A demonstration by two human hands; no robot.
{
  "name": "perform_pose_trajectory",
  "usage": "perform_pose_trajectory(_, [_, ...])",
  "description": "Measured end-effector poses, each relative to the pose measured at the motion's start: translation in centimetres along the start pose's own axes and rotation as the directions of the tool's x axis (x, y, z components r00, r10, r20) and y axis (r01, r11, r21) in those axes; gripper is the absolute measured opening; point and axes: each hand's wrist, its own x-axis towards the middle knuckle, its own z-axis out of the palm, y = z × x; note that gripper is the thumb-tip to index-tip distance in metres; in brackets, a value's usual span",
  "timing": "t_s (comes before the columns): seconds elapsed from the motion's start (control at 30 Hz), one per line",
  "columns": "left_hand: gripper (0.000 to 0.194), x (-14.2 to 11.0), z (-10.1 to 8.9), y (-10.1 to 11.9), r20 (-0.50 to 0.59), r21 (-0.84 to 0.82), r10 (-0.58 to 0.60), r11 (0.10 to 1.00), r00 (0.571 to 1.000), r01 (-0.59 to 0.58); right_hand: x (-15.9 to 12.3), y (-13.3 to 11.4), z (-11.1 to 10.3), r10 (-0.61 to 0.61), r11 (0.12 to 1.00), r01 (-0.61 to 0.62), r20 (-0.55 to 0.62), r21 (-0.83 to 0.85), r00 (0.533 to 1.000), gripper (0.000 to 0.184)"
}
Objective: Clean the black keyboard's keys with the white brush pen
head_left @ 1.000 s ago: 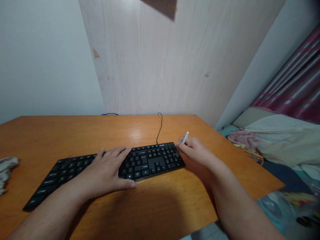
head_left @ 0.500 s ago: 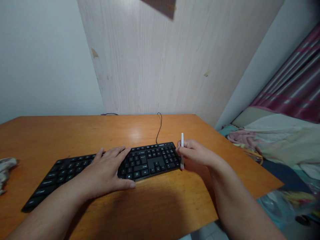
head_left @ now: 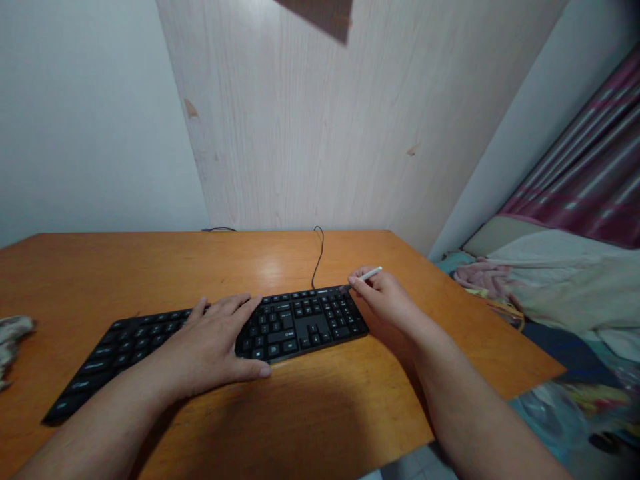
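A black keyboard (head_left: 295, 323) lies slantwise on the orange wooden table (head_left: 150, 267). My left hand (head_left: 210, 347) rests flat on the keyboard's middle, fingers spread, thumb on the table by the front edge. My right hand (head_left: 385, 297) pinches a thin white stick (head_left: 369, 274), its lower tip touching the keyboard's far right corner. The stick lies almost level, pointing right and up. The keyboard's black cable (head_left: 318, 257) runs to the table's back edge.
A crumpled grey cloth (head_left: 13, 340) lies at the table's left edge. A pale wood-grain panel (head_left: 325, 133) stands behind the table. To the right are a bed with heaped bedding (head_left: 565, 280) and a striped curtain (head_left: 595, 180).
My right hand has moved from the keyboard's near right end to its far right corner, tipping the white stick from upright to nearly level. The left hand has stayed put.
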Motion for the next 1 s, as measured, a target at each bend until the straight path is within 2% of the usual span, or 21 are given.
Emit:
perform_pose_trajectory(0.13, [0.126,0.0,-0.1,0.2,0.023,0.023,-0.007,1.000,1.000,0.007,0.2,0.0,-0.2,0.001,0.998,-0.003,-0.053,-0.056,0.999,0.024])
perform_pose_trajectory(0.3, [0.126,0.0,0.1,0.0,0.000,0.003,0.000,1.000,1.000,0.000,0.0,-0.1,-1.0,-0.014,0.989,0.012,-0.016,-0.144,1.000,0.028])
perform_pose_trajectory(0.4, [0.124,0.0,0.2,-0.2,-0.007,0.004,0.008,1.000,1.000,-0.008,-0.1,-0.1,-1.5,0.024,0.983,-0.023,0.001,-0.181,1.000,0.031])
perform_pose_trajectory(0.5, [0.124,0.0,0.2,-0.2,-0.010,0.007,0.011,1.000,1.000,-0.011,-0.3,-0.4,-2.0,0.091,0.986,-0.081,0.060,-0.143,0.994,0.028])
perform_pose_trajectory(0.57, [0.124,0.0,0.2,-0.2,-0.009,0.006,0.008,1.000,1.000,-0.008,-0.6,-1.0,-2.4,0.110,0.990,-0.095,0.146,-0.103,0.983,0.025])
perform_pose_trajectory(0.63, [0.124,0.0,0.2,-0.2,-0.006,0.006,0.005,1.000,1.000,-0.005,-1.0,-1.7,-2.7,0.132,0.991,-0.128,0.287,-0.032,0.949,0.023])
perform_pose_trajectory(0.73, [0.125,0.0,0.1,-0.1,0.004,0.013,0.001,1.000,1.000,-0.001,-1.5,-2.6,-2.9,0.192,0.956,-0.277,0.506,0.099,0.841,0.022])
perform_pose_trajectory(0.8, [0.126,0.0,0.1,0.0,0.011,0.020,-0.004,1.000,1.000,0.004,-1.6,-2.8,-2.8,0.207,0.936,-0.328,0.549,0.131,0.810,0.021])
perform_pose_trajectory(0.83, [0.126,0.0,0.1,0.0,0.013,0.023,-0.007,1.000,1.000,0.007,-1.6,-2.7,-2.7,0.203,0.940,-0.315,0.532,0.129,0.822,0.020])
perform_pose_trajectory(0.9, [0.126,0.0,0.1,0.0,0.017,0.023,-0.009,1.000,1.000,0.008,-1.4,-2.4,-2.3,0.178,0.965,-0.245,0.445,0.098,0.878,0.021])
perform_pose_trajectory(1.0, [0.127,0.0,0.1,0.0,0.014,0.017,-0.005,1.000,1.000,0.005,-0.9,-1.5,-2.0,0.128,0.992,-0.126,0.171,-0.022,0.977,0.027])
